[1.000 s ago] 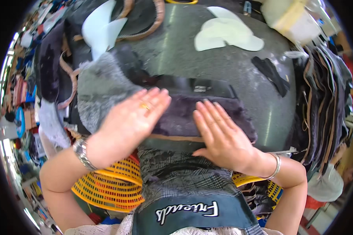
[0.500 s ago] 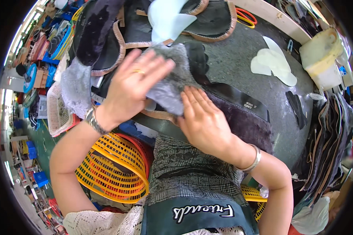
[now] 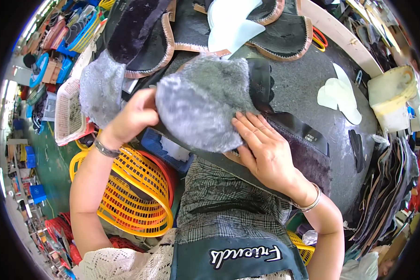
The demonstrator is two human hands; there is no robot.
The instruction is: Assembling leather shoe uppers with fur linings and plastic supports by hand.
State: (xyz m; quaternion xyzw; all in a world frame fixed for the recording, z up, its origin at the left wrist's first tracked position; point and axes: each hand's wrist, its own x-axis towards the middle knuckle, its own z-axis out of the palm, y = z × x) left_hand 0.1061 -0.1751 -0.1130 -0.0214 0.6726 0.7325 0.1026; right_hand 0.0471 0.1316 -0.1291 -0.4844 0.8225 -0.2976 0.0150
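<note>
A grey fur piece (image 3: pixel 205 102) lies spread out on the dark worktable, its surface partly smeared by motion. My left hand (image 3: pixel 136 115) is closed at its left edge, the fingers curled out of sight behind the fur. Flat on the lower right edge rests my right hand (image 3: pixel 268 147), fingers stretched out and holding nothing. Beside that hand runs a dark purple fur strip (image 3: pixel 308 163) with a smooth black band. A second grey fur piece (image 3: pixel 101 88) hangs over the table's left side, close to my left hand.
Black panels with tan stitched edging (image 3: pixel 284 37) and white sheet shapes (image 3: pixel 231 23) cover the far side. At right sit pale cutouts (image 3: pixel 340 95), a stained white tub (image 3: pixel 392 98) and hanging dark pieces (image 3: pixel 382 182). Yellow baskets (image 3: pixel 130 200) stand below left; a pinkish-white basket (image 3: pixel 70 112) stands above them.
My left hand has come off the top of the grey fur to its left edge. The fur now shows broader and flatter. My right hand stays on it, and the whole view has shifted.
</note>
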